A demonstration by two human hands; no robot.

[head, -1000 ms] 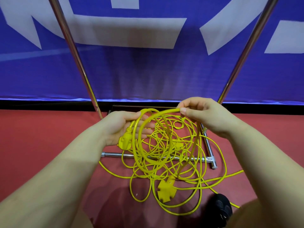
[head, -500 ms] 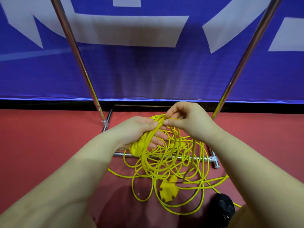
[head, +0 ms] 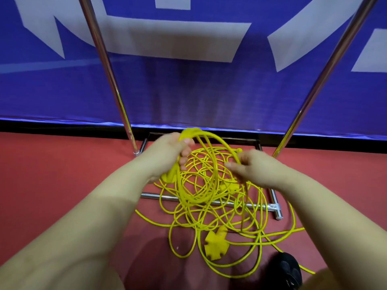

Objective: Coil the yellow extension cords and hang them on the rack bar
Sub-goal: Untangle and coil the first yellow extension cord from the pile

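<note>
Rack uprights (head: 104,59) running off top edge; hanging bar not showing. Both forearms cropping at bottom. Left hand (head: 167,155) blurring. Black shoe (head: 287,271) partly cut off.

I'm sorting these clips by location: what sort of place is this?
Probably an indoor sports hall or event venue: red floor, a blue printed banner along the wall, and a chrome rack standing before it.

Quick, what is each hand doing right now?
Left hand: closed, gripping the coiled loops of yellow cord at their top.
Right hand: closed, pinching one strand of the same cord.
</note>
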